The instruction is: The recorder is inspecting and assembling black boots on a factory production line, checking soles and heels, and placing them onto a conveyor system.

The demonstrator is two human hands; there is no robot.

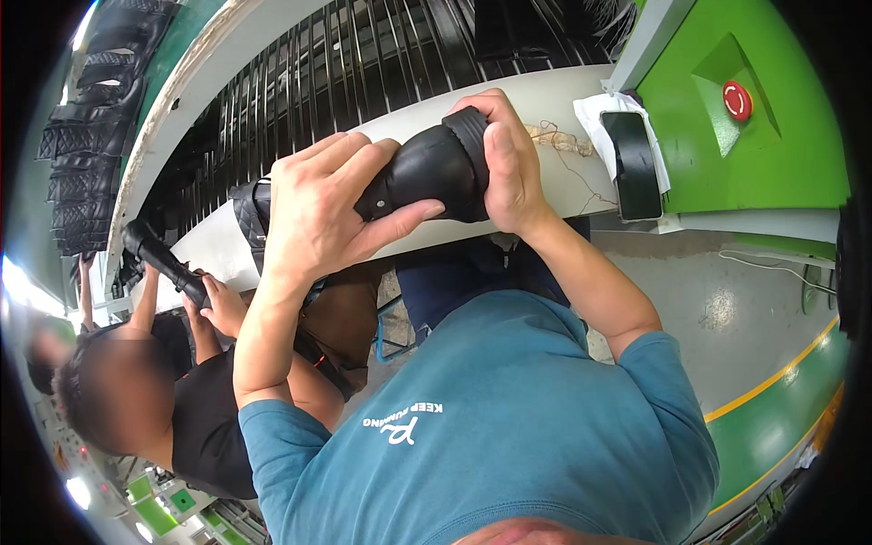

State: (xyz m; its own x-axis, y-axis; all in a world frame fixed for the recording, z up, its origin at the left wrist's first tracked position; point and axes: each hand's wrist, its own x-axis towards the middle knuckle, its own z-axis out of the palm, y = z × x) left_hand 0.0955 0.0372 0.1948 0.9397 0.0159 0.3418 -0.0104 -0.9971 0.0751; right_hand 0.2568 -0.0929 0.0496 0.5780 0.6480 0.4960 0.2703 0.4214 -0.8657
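Note:
A black leather boot (427,168) lies sideways over the white worktop, held between both my hands. Its rounded foot end points right, and a strap with a small metal stud crosses its middle. My left hand (322,200) closes over the boot at the strap, the thumb pressed along its near side. Around the ridged edge at the foot end curl the fingers of my right hand (513,168), the thumb on the near face. Quilted black leather (251,218) shows left of my left hand; my hand hides how it joins the boot.
A black phone (633,168) rests on white paper at the worktop's right end, beside loose brown thread (559,141). Behind the worktop (409,238) run dark metal rods (354,64). A green panel with a red button (738,101) stands right. At left, a co-worker holds another black boot (163,259).

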